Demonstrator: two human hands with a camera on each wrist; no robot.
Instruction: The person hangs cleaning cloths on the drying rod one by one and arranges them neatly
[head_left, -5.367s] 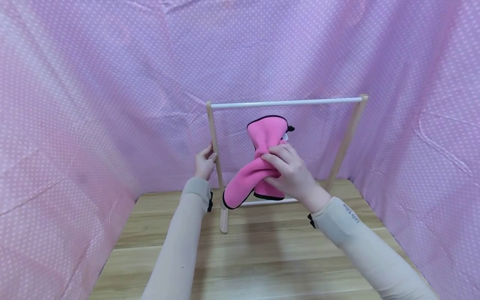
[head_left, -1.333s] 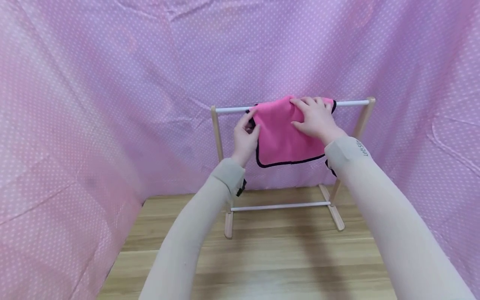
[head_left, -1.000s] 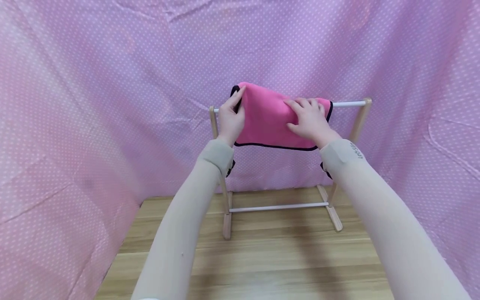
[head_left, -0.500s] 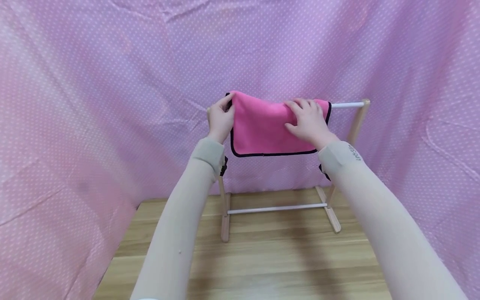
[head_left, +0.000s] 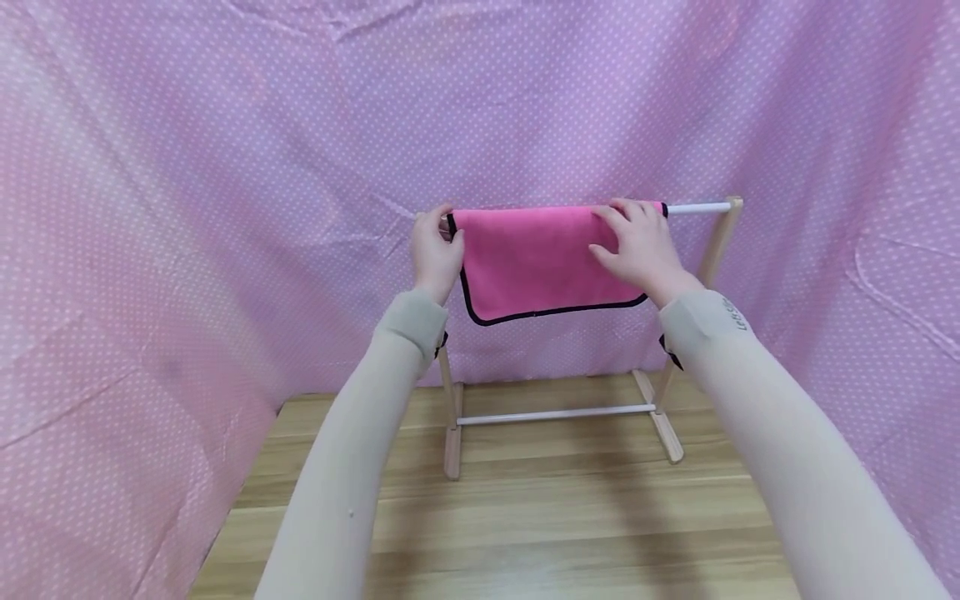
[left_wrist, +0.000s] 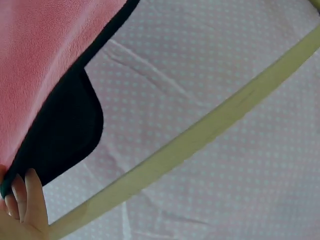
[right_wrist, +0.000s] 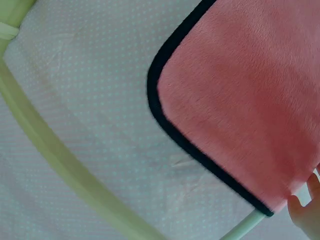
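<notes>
A pink towel [head_left: 536, 262] with black edging hangs over the white top bar [head_left: 697, 208] of a wooden rack. My left hand [head_left: 437, 254] pinches the towel's upper left edge at the bar, thumb in front and other fingers behind. In the left wrist view, those fingers sit at the black edging [left_wrist: 47, 107], and a dark back flap [left_wrist: 75, 130] of the towel shows below the pink side. My right hand [head_left: 643, 248] rests on the towel's upper right part, fingers reaching over the bar and thumb spread on the front.
The rack's wooden side posts [head_left: 720, 242] stand on feet [head_left: 663, 425] on a wood-grain table [head_left: 540, 517], joined by a low white rail [head_left: 555, 414]. Dotted pink-purple curtain [head_left: 480, 100] encloses the back and sides.
The towel went from bunched in my right hand to draped over the bar. My left hand moved from the left post onto the towel, drew its left end outward, and lowered it; the top now lies straight.
</notes>
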